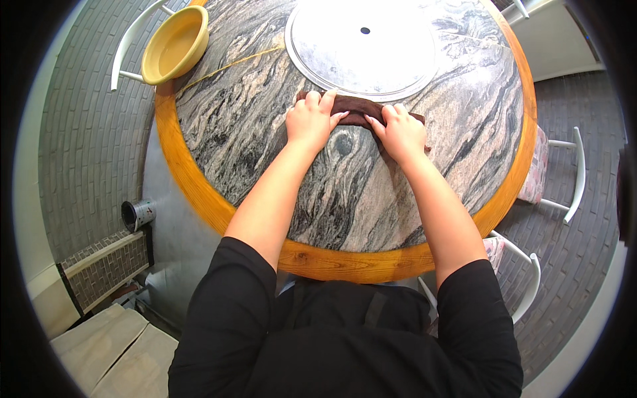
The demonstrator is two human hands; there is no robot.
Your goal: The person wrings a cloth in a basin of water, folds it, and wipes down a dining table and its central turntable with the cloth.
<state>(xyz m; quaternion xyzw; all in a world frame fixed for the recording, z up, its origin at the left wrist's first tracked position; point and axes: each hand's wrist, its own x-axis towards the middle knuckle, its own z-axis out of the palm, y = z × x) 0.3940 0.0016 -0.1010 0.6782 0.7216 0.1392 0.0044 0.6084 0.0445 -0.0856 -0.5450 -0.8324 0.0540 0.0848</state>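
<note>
A dark brown cloth [358,105], folded into a long strip, lies on the marbled stone tabletop [345,192] just in front of the round turntable. My left hand [310,121] grips its left part, fingers over the top and thumb pointing inward. Toward the other end, my right hand [401,132] holds the cloth the same way, thumb turned toward the left one. A stretch of cloth shows between the two hands, and its right end sticks out past my right fingers. Both forearms reach forward over the wooden rim [352,262] of the table.
Beyond the cloth sits a round, shiny turntable [361,50] with a dark hole in its middle. A yellow basin [175,45] stands by the table's far left edge, near a white chair. More white chairs [576,176] line the right side. A small bin [138,215] is at the left.
</note>
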